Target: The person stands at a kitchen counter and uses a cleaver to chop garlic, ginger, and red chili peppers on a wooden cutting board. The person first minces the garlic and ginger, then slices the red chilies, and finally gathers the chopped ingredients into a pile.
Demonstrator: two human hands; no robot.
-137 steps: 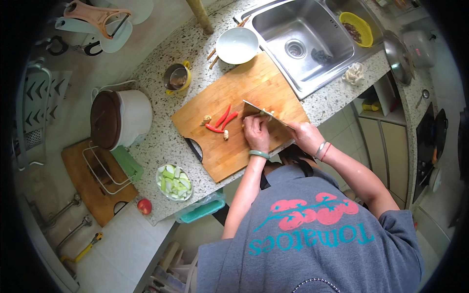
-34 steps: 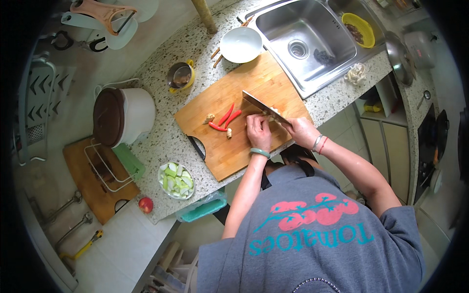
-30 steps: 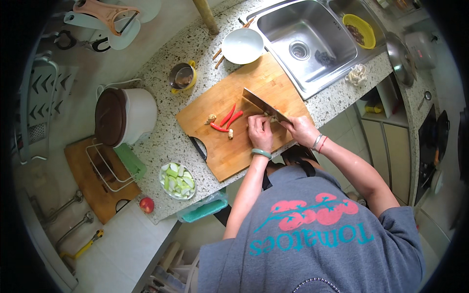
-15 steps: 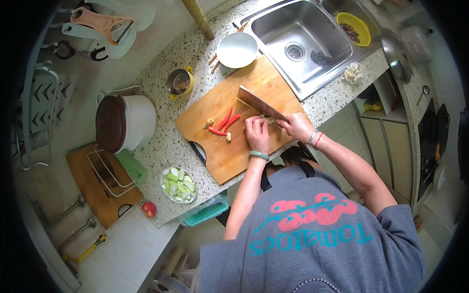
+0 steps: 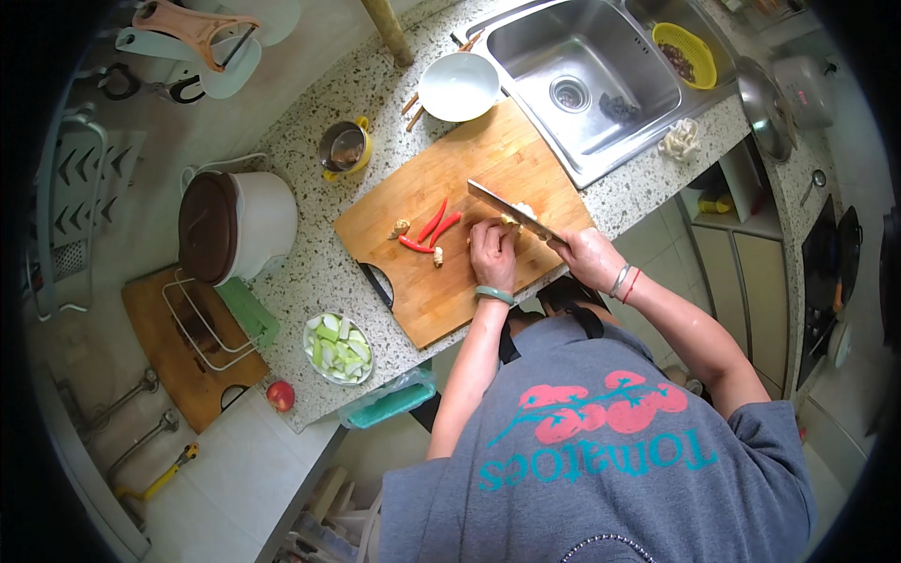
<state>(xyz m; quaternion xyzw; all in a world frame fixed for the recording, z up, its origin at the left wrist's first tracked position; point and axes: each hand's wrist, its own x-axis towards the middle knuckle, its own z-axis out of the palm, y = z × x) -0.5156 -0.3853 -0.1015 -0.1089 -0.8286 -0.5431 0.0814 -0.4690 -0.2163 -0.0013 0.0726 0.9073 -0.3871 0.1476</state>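
On the wooden cutting board (image 5: 404,300), my left hand (image 5: 494,255) has its fingers curled and pressed onto a pale yellow piece of ginger (image 5: 510,220), which they partly hide. My right hand (image 5: 591,261) grips the handle of a cleaver (image 5: 499,201). Its blade runs to the upper left, right beside the left fingertips. Pale cut bits (image 5: 525,209) lie just past the blade. Left of my hands are several red chillies (image 5: 433,219), with one ginger chunk (image 5: 402,226) on their far side and another (image 5: 437,257) on their near side.
A white bowl (image 5: 459,86) stands at the board's far edge, near the sink (image 5: 526,56). To the left are a yellow-handled cup (image 5: 344,150), a plate of cut green vegetable (image 5: 338,349), a brown-lidded pot (image 5: 239,225) and a red fruit (image 5: 280,395).
The right hand and cleaver have moved slightly right, and the blade is now seen more edge-on. Pale bits show past the blade. My left hand stays almost where it was.
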